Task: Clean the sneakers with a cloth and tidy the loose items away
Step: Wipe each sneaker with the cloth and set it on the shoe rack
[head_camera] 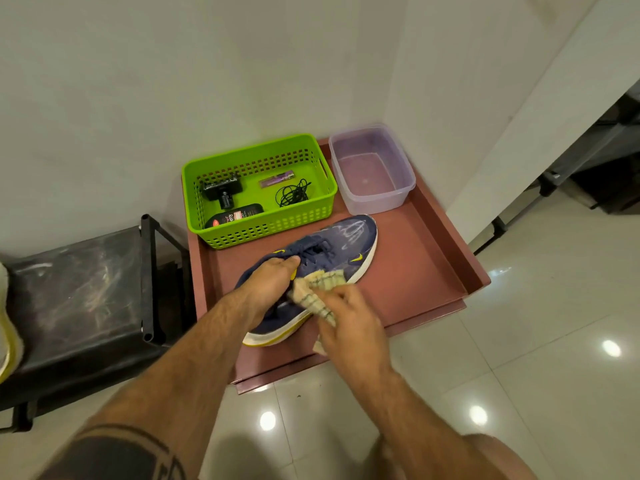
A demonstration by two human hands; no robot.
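Observation:
A navy sneaker (341,244) with a white sole and yellow marks lies on a reddish-brown tray (415,271), toe pointing to the back right. My left hand (268,282) grips the sneaker at its collar, fingers reaching inside the opening. My right hand (349,317) holds a beige checked cloth (320,289) pressed against the sneaker's near side. White smears show on the toe. Part of another shoe (7,327) with a yellow-white sole shows at the far left edge.
A green basket (311,216) at the tray's back holds a black clamp-like part, a purple tube, a coiled black cord and a dark tin. A clear tub (372,202) with water stands beside it. A black rack (79,289) stands left; white tiled floor lies right.

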